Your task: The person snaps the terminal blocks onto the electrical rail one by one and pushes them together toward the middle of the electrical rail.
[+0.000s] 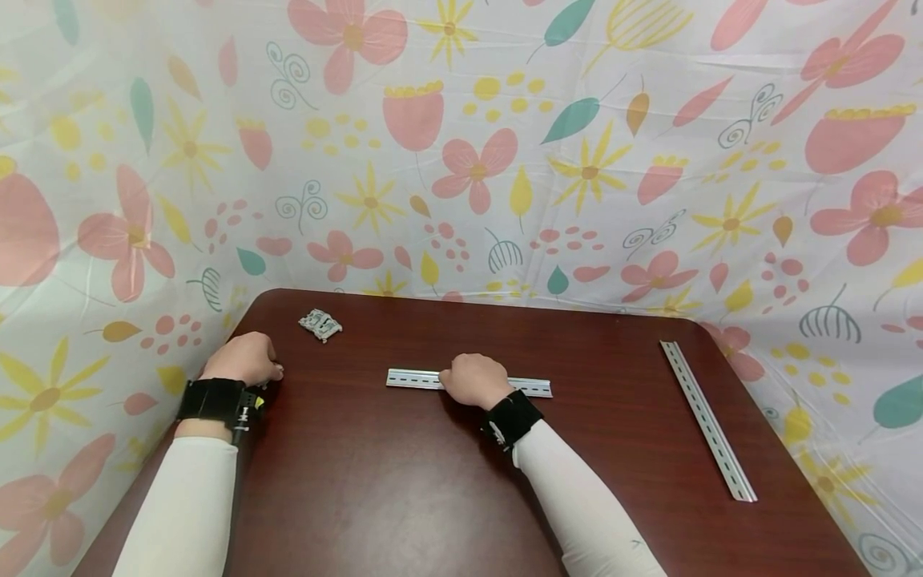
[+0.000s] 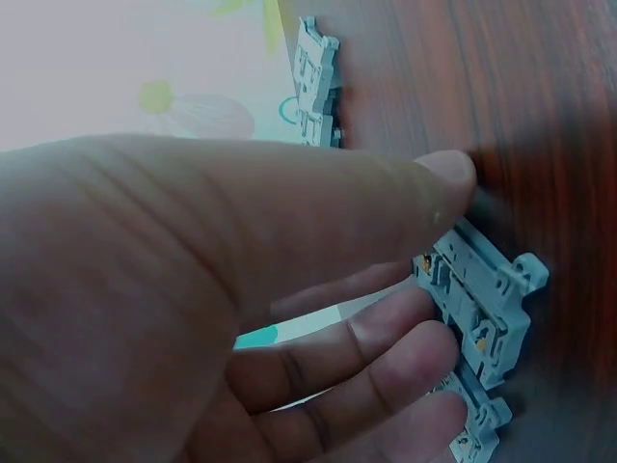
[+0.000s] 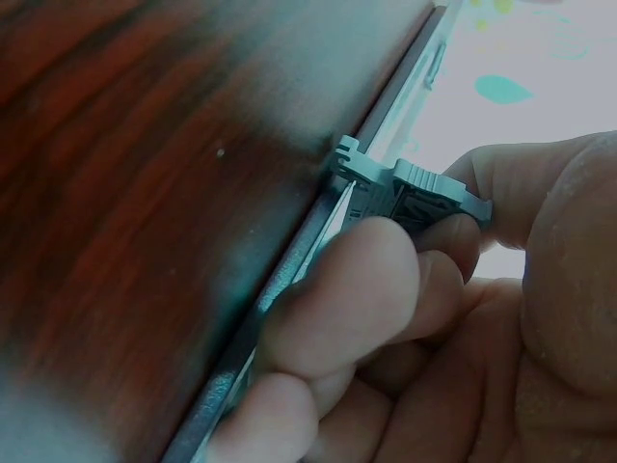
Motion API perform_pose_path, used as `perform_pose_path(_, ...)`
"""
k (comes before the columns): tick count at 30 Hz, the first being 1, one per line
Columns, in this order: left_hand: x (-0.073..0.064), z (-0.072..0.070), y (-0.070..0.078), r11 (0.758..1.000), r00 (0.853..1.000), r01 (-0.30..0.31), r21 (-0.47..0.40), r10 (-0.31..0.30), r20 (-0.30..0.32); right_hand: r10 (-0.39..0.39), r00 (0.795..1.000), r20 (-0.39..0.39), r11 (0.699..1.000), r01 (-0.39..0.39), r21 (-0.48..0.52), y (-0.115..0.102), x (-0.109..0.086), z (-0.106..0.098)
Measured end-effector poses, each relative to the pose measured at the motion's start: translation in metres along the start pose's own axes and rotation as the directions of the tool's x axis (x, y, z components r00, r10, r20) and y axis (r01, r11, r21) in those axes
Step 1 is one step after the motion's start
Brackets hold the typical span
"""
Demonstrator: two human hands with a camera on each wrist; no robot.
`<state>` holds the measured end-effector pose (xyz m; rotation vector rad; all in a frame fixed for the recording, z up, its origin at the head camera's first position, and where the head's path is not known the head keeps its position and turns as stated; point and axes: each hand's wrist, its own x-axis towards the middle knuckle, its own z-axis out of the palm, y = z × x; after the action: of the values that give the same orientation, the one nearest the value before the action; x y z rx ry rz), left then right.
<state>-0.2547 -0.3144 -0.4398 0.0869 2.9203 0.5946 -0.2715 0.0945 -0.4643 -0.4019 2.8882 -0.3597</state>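
A short slotted metal DIN rail [image 1: 532, 387] lies across the middle of the table. My right hand [image 1: 477, 381] is over it, its fingers pinching a grey terminal block [image 3: 393, 188] at the rail, as the right wrist view shows. Whether the block is seated there cannot be made out. At the table's left edge, my left hand [image 1: 245, 360] has its thumb and fingertips at another grey terminal block [image 2: 482, 304]. One more block [image 2: 472, 420] lies just below that, partly behind the fingers, and a further block [image 2: 316, 82] lies beyond the thumb.
Several grey terminal blocks [image 1: 320, 324] lie together at the table's back left. A longer slotted rail [image 1: 710, 421] slants along the right side of the dark wooden table [image 1: 375, 489]. Flower-printed cloth [image 1: 461, 160] hangs behind and beside the table.
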Motion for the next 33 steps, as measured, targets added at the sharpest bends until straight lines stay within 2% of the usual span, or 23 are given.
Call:
perform_pose_path(7, -0.0001, 0.0012, 0.0052, 1.0, 1.0, -0.006, 0.002, 0.006, -0.01, -0.004, 1.0, -0.002, 1.0, 0.004, 0.006, -0.0008, -0.0014, -0.001)
perform_pose_path(14, 0.0016, 0.0018, 0.0039, 1.0, 1.0, 0.009, 0.01, -0.009, -0.005, -0.007, 1.0, -0.001, 1.0, 0.007, 0.002, 0.0002, -0.0001, -0.0001)
perform_pose_path(29, -0.0041, -0.0025, -0.0014, 0.999, 0.999, 0.054, -0.006, -0.054, 0.007, -0.013, 1.0, 0.002, 1.0, 0.013, 0.003, 0.0005, -0.0001, 0.0001)
perform_pose_path(33, -0.006, -0.0044, -0.0015, 0.996, 0.996, 0.087, 0.014, -0.087, 0.019, -0.017, 1.0, 0.002, 1.0, 0.017, 0.003, 0.0003, -0.0003, 0.0)
